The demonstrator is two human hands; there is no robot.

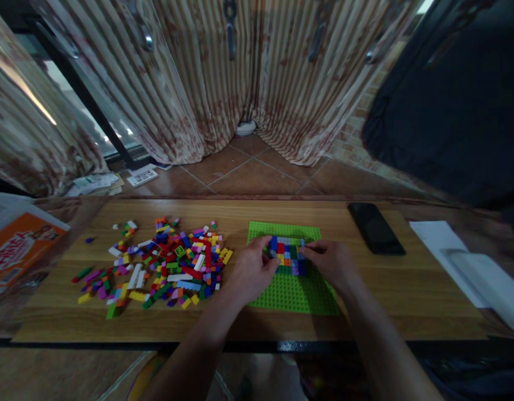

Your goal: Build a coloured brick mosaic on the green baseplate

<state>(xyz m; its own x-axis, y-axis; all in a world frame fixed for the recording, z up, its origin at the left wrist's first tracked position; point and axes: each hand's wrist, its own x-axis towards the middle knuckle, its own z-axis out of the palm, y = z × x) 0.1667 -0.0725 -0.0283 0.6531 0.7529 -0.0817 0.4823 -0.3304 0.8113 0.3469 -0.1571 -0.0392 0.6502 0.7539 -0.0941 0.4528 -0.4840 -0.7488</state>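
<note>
A green studded baseplate (296,295) lies on the wooden table, with a multicoloured toy brick build (287,252) on its upper middle part. Blue, red, yellow, orange, green and purple bricks show in the build. My left hand (253,267) grips the build's left side, its thumb and forefinger on that edge. At the opposite edge, my right hand (330,260) has its thumb and fingertips closed on the build's right side, near a light blue brick. Whether a separate small brick is between those right fingertips is hidden.
Loose toy bricks (169,267) are spread across the table's left half. A black phone (376,228) lies on the right. Beyond the right table edge are white flat items (486,278); an orange-labelled plastic box (23,245) stands at the left. Striped curtains (190,83) hang behind.
</note>
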